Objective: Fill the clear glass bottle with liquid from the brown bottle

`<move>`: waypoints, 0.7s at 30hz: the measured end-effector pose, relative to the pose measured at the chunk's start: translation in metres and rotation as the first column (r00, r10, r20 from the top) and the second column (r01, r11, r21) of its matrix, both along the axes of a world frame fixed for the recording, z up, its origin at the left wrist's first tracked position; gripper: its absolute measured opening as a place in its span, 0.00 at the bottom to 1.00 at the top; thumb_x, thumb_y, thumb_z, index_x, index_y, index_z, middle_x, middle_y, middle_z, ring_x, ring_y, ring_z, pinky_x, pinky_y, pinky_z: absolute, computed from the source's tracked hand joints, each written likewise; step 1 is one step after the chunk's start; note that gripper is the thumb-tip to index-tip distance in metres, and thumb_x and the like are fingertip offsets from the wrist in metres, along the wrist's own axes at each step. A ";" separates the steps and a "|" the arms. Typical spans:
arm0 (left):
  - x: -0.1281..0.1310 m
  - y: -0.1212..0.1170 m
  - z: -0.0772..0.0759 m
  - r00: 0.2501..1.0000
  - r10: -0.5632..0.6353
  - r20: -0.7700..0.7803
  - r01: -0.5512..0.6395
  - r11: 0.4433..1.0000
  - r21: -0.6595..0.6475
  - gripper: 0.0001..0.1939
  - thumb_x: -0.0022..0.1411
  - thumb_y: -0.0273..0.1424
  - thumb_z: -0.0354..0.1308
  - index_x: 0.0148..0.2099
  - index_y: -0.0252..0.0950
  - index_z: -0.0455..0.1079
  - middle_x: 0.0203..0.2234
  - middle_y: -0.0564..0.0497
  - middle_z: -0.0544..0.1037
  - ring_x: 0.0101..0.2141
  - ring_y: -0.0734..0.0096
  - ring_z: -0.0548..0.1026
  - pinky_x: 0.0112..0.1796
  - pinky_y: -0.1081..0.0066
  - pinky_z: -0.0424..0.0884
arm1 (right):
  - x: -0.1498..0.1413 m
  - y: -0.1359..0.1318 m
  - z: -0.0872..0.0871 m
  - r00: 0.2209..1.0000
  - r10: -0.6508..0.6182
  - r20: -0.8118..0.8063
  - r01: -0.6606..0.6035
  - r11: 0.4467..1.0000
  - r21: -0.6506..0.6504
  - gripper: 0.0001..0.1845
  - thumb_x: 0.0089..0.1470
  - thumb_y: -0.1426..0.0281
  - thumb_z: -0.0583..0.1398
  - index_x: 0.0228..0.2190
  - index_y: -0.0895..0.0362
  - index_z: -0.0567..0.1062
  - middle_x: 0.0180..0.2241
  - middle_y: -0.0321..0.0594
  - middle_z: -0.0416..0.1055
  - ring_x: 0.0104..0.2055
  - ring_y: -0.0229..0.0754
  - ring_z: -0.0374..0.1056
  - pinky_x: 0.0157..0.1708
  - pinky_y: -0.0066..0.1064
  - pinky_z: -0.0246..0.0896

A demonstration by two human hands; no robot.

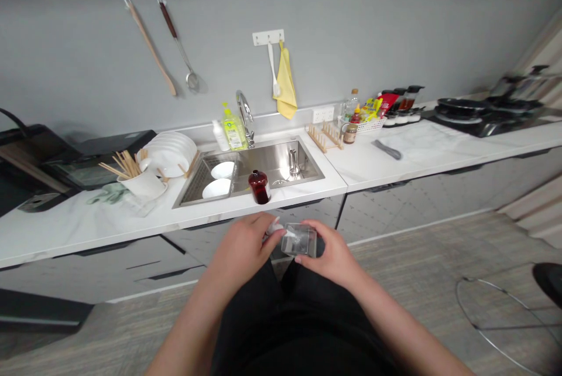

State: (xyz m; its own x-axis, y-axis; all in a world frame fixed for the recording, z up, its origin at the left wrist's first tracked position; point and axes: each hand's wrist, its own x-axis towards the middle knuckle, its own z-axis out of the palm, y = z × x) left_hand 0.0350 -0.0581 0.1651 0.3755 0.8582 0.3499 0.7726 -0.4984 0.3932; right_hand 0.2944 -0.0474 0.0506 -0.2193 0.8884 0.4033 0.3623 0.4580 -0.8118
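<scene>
Before the sink (271,159), right hand (330,252) gripping clear container (299,240) — left hand (246,241) pinching white piece (274,227)

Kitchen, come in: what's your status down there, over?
Left hand: gripping small whitish piece, identity unclear. Right hand: holding clear square-sided container. Dark red bottle: upright on countertop, ahead of both hands.

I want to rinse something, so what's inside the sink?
In the sink, two white bowls sit in a basket at left and a metal fitting stands at right. The dark red bottle at the front covers part of the sink, hiding whatever lies behind.
</scene>
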 end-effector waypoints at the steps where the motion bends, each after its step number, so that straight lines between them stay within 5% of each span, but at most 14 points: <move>1: 0.004 0.002 0.001 0.999 -0.018 -0.048 0.018 1.000 -0.021 0.09 0.80 0.41 0.64 0.48 0.42 0.81 0.39 0.45 0.87 0.38 0.54 0.83 0.39 0.60 0.73 | -0.001 0.000 0.001 1.000 0.006 0.004 -0.006 1.000 0.006 0.40 0.50 0.66 0.79 0.64 0.48 0.79 0.62 0.48 0.84 0.61 0.60 0.82 0.66 0.57 0.75; 5: 0.019 0.009 0.001 0.982 -0.109 -0.153 0.091 0.989 -0.119 0.09 0.79 0.39 0.66 0.45 0.41 0.80 0.39 0.45 0.86 0.38 0.54 0.82 0.39 0.60 0.73 | -0.006 -0.002 0.006 1.000 0.025 -0.003 -0.025 1.000 0.012 0.40 0.49 0.65 0.80 0.62 0.48 0.80 0.59 0.47 0.85 0.58 0.59 0.83 0.63 0.53 0.77; 8: 0.021 0.009 0.003 0.979 -0.170 -0.115 0.153 0.978 -0.142 0.06 0.79 0.34 0.65 0.52 0.41 0.82 0.44 0.46 0.86 0.44 0.53 0.84 0.46 0.58 0.77 | -0.007 -0.002 0.006 1.000 0.012 -0.023 -0.012 1.000 0.007 0.38 0.49 0.65 0.80 0.61 0.49 0.81 0.57 0.46 0.86 0.55 0.58 0.84 0.60 0.51 0.79; 12: 0.013 0.003 0.004 0.953 -0.302 0.029 0.303 0.942 -0.148 0.24 0.75 0.20 0.60 0.66 0.47 0.79 0.58 0.47 0.84 0.59 0.57 0.83 0.61 0.55 0.79 | -0.006 -0.001 0.004 0.999 0.014 -0.034 -0.014 1.000 0.022 0.38 0.50 0.64 0.80 0.60 0.49 0.80 0.57 0.46 0.86 0.56 0.57 0.83 0.59 0.50 0.79; 15: 0.007 0.000 0.001 0.961 -0.262 0.093 0.272 0.955 -0.120 0.33 0.72 0.24 0.66 0.75 0.48 0.70 0.69 0.44 0.78 0.67 0.53 0.79 0.68 0.51 0.76 | -0.007 -0.002 0.004 0.999 0.029 -0.035 -0.029 0.999 0.015 0.39 0.50 0.63 0.81 0.62 0.48 0.80 0.58 0.46 0.85 0.53 0.56 0.84 0.56 0.49 0.81; 18: 0.005 -0.001 -0.003 0.982 -0.181 0.049 0.186 0.976 -0.115 0.25 0.72 0.31 0.70 0.69 0.45 0.76 0.61 0.43 0.83 0.59 0.49 0.83 0.61 0.47 0.81 | -0.010 -0.003 0.007 0.998 0.050 -0.038 -0.050 0.999 0.005 0.39 0.50 0.63 0.81 0.62 0.47 0.80 0.59 0.46 0.85 0.54 0.58 0.84 0.56 0.50 0.82; 21: 0.004 -0.005 -0.003 0.954 -0.295 0.045 0.298 0.949 -0.101 0.24 0.74 0.21 0.59 0.66 0.47 0.78 0.57 0.45 0.85 0.59 0.53 0.83 0.61 0.49 0.81 | -0.013 -0.005 0.012 0.997 0.071 -0.028 -0.071 0.997 0.004 0.38 0.50 0.63 0.81 0.61 0.48 0.80 0.57 0.46 0.86 0.55 0.59 0.84 0.56 0.51 0.81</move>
